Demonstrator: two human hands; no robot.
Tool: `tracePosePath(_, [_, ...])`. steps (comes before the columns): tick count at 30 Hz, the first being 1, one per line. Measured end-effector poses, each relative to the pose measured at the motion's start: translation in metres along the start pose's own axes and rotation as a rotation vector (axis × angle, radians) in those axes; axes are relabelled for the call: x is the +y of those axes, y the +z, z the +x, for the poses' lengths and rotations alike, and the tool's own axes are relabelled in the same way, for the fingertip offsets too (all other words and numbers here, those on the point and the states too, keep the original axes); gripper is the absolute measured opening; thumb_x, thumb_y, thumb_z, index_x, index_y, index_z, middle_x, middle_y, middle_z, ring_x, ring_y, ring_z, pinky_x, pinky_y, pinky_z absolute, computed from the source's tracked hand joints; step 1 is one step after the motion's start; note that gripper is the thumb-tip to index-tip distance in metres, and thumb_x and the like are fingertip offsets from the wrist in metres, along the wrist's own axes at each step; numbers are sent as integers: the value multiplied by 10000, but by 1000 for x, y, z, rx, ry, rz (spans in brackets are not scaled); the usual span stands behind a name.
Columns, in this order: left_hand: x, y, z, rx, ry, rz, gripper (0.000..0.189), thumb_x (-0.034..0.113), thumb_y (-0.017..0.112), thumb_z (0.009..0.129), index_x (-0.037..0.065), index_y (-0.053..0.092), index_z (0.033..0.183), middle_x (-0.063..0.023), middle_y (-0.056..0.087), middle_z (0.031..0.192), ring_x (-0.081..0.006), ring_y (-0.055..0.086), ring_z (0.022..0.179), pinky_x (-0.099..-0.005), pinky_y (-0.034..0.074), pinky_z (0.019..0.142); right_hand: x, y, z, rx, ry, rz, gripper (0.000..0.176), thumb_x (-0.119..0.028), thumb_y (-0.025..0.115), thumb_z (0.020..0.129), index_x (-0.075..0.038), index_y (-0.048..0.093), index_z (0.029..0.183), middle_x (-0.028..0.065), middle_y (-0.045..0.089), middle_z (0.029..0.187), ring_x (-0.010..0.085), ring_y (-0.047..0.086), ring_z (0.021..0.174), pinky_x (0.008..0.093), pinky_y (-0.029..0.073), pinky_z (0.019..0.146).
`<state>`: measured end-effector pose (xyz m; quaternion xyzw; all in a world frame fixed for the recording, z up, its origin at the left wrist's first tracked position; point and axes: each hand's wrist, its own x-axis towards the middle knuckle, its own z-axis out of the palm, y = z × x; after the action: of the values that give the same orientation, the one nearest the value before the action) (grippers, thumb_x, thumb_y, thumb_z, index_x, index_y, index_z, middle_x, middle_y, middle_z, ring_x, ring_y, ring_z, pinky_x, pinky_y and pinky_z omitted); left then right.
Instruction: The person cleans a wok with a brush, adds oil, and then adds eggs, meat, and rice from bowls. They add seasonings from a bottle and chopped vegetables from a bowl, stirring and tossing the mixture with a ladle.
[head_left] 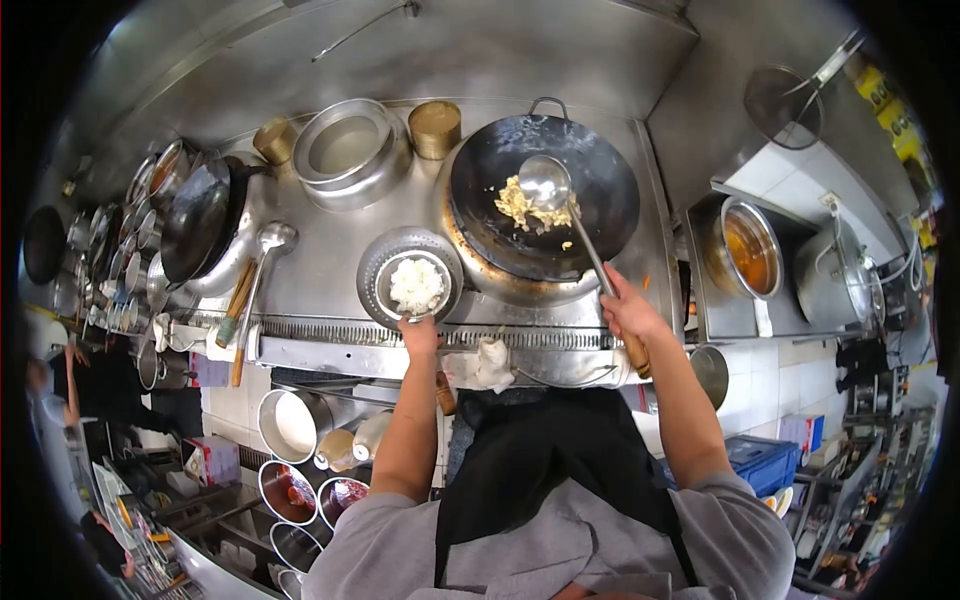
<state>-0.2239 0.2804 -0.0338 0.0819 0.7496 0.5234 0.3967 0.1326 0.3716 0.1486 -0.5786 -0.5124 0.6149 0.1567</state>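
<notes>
Careful, left hand (420,335) clamping the rice bowl (382,292), right hand (628,312) gripping the ladle (543,183) (egg (515,203) beyond it), a hasty tilt could spill rice (416,284).

Over on the left of the worktop (330,260), a black wok (195,220) sits tilted, and a spare ladle (255,280) lies just beside it. At the back there's a big steel pot (350,150), flanked by two tins (435,128). A cloth (482,365) is draped on the front rail. To the right, a pot of orange sauce (750,248), a strainer (778,105) hanging above. Down low, a blue crate (765,462) and seasoning bowls (288,492). Another person (100,385) stands far left.
</notes>
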Motion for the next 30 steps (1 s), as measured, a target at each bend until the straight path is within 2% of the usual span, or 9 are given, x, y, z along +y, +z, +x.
tracePosePath(2, [2,2,-5,-25,-41,-114,638,91,618,856,9,269,1383,-135,577,901,-194,588,689,-312,471,453,-3,-5,-8,-4,-16,-49,690,-87,484,984,-228,150,1572,30,476,702,113,432,468,290,397,427])
tracePosePath(4, [-1,7,-6,42,19,-148,601,82,615,853,15,296,1359,-98,575,860,-172,574,657,-298,483,476,0,-18,-10,-146,-62,250,700,-100,489,974,-228,149,1572,27,482,685,116,440,473,294,401,431])
tracePosePath(5, [2,11,-11,80,57,-147,584,82,615,856,14,308,1348,-93,574,866,-162,563,647,-291,477,476,-1,-26,0,-163,-75,239,700,-100,489,974,-228,149,1572,27,482,685,116,440,473,294,401,431])
tracePosePath(7, [3,16,-26,130,100,-138,567,82,615,858,14,320,1337,-87,572,872,-153,553,637,-285,471,477,6,-36,19,-276,80,332,705,-112,493,975,-243,144,1573,25,482,685,115,448,480,291,409,438])
tracePosePath(11, [6,21,-59,34,182,-133,524,55,603,878,29,346,1334,-66,547,920,-132,559,712,-286,505,539,0,-49,24,-155,-68,39,711,-125,508,985,-278,139,1573,23,484,695,115,451,483,292,417,440])
tracePosePath(17, [9,29,-97,-34,242,-172,462,90,596,911,55,393,1324,-34,534,936,-124,557,755,-284,513,621,15,-76,27,-379,11,285,694,-122,495,991,-281,149,1571,23,475,692,114,450,479,290,411,434])
tracePosePath(20, [11,34,-106,-83,210,-163,456,86,593,916,65,395,1327,-35,537,938,-124,557,750,-278,502,608,6,-66,35,-295,21,150,686,-118,489,995,-291,155,1569,28,475,693,115,450,476,286,409,431])
tracePosePath(26, [16,18,-118,-78,180,-271,439,69,587,911,70,426,1320,-48,548,967,-136,580,754,-291,493,610,8,-79,-8,-219,-47,230,685,-115,490,992,-271,154,1569,19,476,678,111,453,479,281,415,438])
tracePosePath(30, [0,5,-105,-46,122,-327,410,66,590,910,76,442,1292,-57,577,957,-151,607,773,-303,513,619,14,-83,17,-163,-8,127,687,-108,484,991,-245,144,1573,14,471,668,111,453,477,284,416,441])
